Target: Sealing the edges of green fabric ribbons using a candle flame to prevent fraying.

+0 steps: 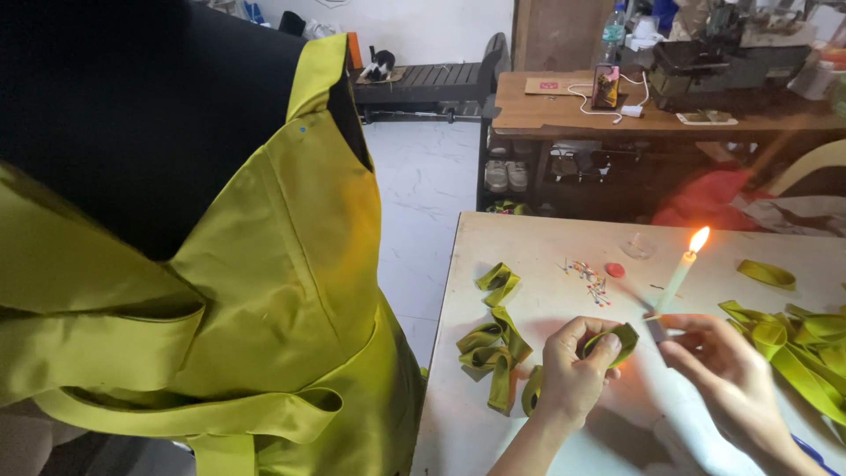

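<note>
My left hand (575, 370) pinches a short olive-green fabric strip (619, 339) above the white table (529, 242). Just right of it, my right hand (727, 375) has its fingers curled near the base of a lit white candle (677, 280), whose flame burns at the top. Whether those fingers grip the candle is unclear. A tangle of green strips (493, 348) lies on the table left of my left hand. A bigger pile of green strips (797, 348) lies to the right of my right hand.
A black dress form (132, 115) wearing a yellow-green satin garment (264, 291) fills the left. Coloured pins (589, 275), a small red disc (615, 270) and a lone green strip (767, 274) lie on the table. Behind stands a wooden desk (564, 115) with a sewing machine (723, 57).
</note>
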